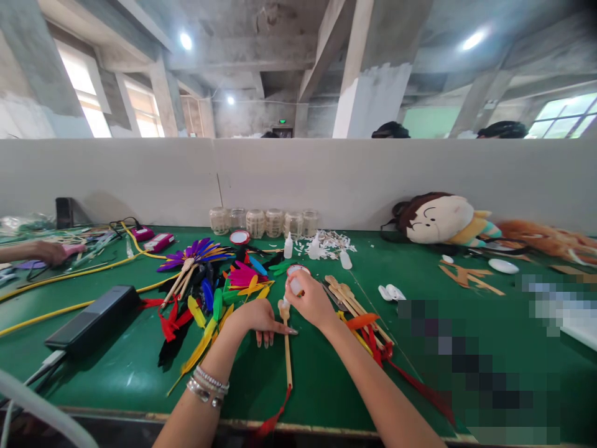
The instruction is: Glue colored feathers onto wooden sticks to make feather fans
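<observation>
right hand (311, 302) clenched around a small white squeeze bottle (295, 286), tip down at a bamboo stick (287, 358); left hand (254, 317) flat and open, fingers across that stick on the green tabletop (252, 386)

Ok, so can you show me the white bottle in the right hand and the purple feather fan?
White bottle (295, 286): head view, on its body.
Purple feather fan (194, 256): head view, on the feathers.
</observation>
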The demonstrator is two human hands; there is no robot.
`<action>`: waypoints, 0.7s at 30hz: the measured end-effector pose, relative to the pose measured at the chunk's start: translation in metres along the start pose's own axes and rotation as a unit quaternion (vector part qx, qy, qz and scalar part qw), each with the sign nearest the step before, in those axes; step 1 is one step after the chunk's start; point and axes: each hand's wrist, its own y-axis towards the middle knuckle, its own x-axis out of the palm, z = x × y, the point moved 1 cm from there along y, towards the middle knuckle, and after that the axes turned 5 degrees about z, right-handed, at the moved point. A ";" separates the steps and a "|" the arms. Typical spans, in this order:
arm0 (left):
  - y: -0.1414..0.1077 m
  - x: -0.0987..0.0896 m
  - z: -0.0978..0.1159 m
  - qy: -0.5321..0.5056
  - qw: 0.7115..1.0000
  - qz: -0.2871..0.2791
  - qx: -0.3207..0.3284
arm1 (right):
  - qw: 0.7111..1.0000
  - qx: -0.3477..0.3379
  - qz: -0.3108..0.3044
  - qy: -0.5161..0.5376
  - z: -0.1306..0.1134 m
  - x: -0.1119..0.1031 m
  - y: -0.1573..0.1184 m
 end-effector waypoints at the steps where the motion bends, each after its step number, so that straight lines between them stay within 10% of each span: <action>1: 0.000 0.000 0.000 -0.002 1.000 -0.001 0.000 | 1.000 -0.002 0.003 0.002 0.000 0.000 0.000; 16: -0.002 -0.002 0.000 -0.004 1.000 -0.018 0.025 | 0.999 0.018 -0.036 0.006 0.000 0.003 0.001; 21: 0.001 -0.014 0.002 0.004 0.953 0.269 0.141 | 0.997 -0.011 -0.074 -0.027 -0.007 -0.008 0.007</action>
